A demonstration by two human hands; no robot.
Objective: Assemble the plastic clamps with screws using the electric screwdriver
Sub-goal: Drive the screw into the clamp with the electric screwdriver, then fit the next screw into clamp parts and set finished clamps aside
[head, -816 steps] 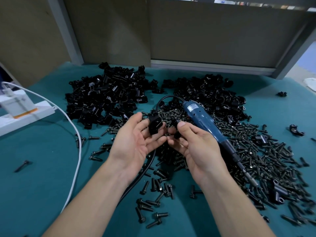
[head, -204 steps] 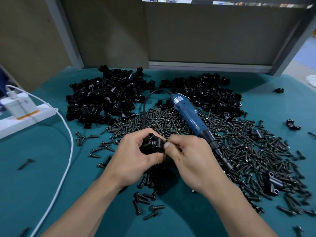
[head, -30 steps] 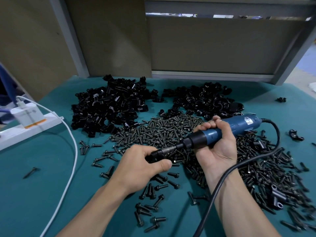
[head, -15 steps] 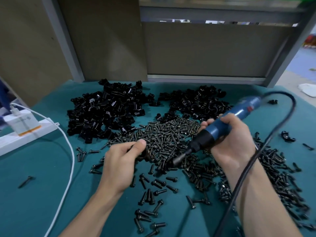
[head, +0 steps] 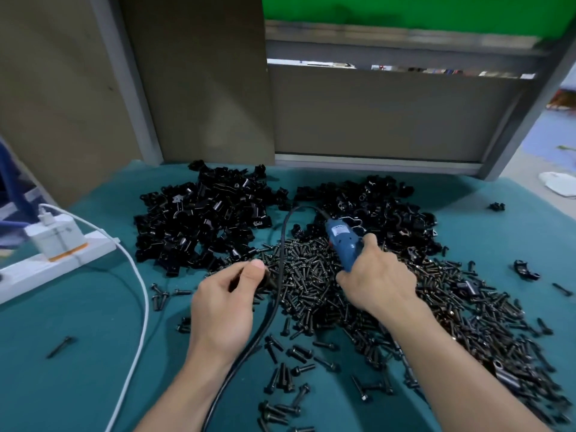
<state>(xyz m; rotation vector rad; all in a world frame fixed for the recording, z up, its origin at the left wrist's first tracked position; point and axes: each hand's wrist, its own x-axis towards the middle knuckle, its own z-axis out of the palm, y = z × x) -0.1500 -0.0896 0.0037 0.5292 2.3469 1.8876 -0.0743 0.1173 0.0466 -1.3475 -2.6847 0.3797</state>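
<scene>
- I see the blue cylindrical electric screwdriver (head: 341,240), with a white label on its barrel, slanting over the pile of dark metal screws (head: 307,275).
- The right hand (head: 378,279) has its fingers curled round the lower barrel, and the bit is hidden under the hand.
- The left hand (head: 224,304) pinches a small black plastic clamp (head: 268,280) between thumb and curled fingers. The clamp is mostly hidden, at the pile's left edge.

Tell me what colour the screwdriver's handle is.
The screwdriver is blue, clearest in the head view.
</scene>
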